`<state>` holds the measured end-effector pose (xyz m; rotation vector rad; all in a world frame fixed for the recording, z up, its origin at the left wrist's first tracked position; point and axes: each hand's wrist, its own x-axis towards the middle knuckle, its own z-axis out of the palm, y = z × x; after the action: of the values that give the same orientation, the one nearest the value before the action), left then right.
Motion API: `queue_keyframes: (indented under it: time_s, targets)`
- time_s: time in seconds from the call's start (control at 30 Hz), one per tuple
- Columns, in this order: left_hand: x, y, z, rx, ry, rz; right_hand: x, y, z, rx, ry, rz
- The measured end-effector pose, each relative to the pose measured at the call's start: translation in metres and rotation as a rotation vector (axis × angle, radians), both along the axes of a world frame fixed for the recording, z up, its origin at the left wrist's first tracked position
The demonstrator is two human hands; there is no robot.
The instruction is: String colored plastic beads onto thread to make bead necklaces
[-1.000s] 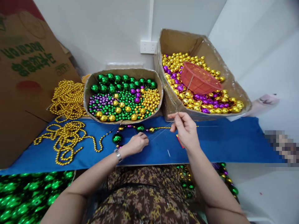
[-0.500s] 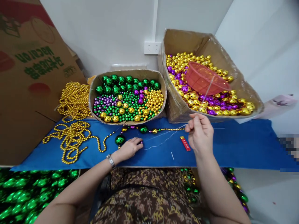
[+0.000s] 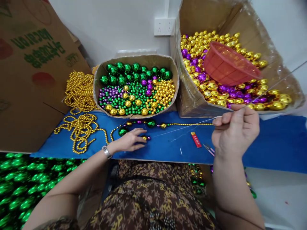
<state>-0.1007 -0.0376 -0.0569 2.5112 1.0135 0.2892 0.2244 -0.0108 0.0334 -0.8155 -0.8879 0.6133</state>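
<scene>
My right hand is pinched closed on a long thin needle that points up to the right. White thread runs from this hand leftward, low over the blue cloth. My left hand lies on the cloth with its fingers apart. Beside its fingertips are a gold bead and a small purple bead, in line with the thread. Just behind this hand sits a large green bead. A strand of mixed beads stretches along the cloth, continuing into small gold beads toward the right hand.
An open box of sorted beads stands behind my left hand. A larger box at right holds gold and purple beads and a red basket. Gold bead chains lie left. A red packet and partly hidden scissors lie near my right hand.
My right hand has moved right and nearer the camera, drawing the thread out longer. My left fingers have spread, showing the gold bead beside them. The view has shifted too.
</scene>
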Motion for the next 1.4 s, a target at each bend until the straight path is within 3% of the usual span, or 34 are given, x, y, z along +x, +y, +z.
queue_keyframes:
  time_s: [0.13,0.23,0.3,0.5,0.6,0.7,0.8,0.87,0.97,1.07,1.13,1.23,1.4]
  targets:
    - [-0.004,0.012,0.041,-0.026,-0.29,0.263,-0.016,-0.007,-0.007,-0.029,-0.097,0.044]
    - [-0.009,0.029,0.066,0.093,-0.406,0.443,-0.024,-0.011,-0.016,-0.103,-0.185,0.115]
    - [-0.015,0.05,0.074,0.19,-0.433,0.56,-0.027,-0.012,-0.025,-0.168,-0.25,0.165]
    - [-0.052,0.156,0.074,0.299,-0.28,0.939,-0.034,-0.01,-0.051,-0.268,-0.388,0.263]
    - [-0.065,0.201,0.072,0.304,-0.105,1.033,-0.039,-0.01,-0.057,-0.301,-0.469,0.303]
    - [-0.065,0.227,0.071,0.248,0.029,1.058,-0.045,-0.01,-0.061,-0.325,-0.548,0.346]
    - [-0.056,0.239,0.072,0.21,0.061,1.054,-0.051,-0.01,-0.067,-0.329,-0.631,0.373]
    - [-0.049,0.24,0.076,0.193,-0.033,1.066,-0.054,-0.01,-0.07,-0.309,-0.699,0.371]
    - [-0.036,0.226,0.084,0.053,-0.511,1.031,-0.057,-0.009,-0.073,-0.252,-0.81,0.356]
    - [-0.021,0.19,0.09,-0.232,-1.063,0.817,-0.059,-0.009,-0.074,-0.197,-0.892,0.322]
    - [-0.01,0.159,0.091,-0.432,-1.294,0.677,-0.061,-0.009,-0.076,-0.167,-0.931,0.305]
    - [0.008,0.114,0.084,-0.668,-1.471,0.579,-0.065,-0.011,-0.079,-0.112,-0.966,0.309]
    - [0.032,0.069,0.066,-0.782,-1.595,0.603,-0.069,-0.024,-0.087,-0.057,-0.987,0.342]
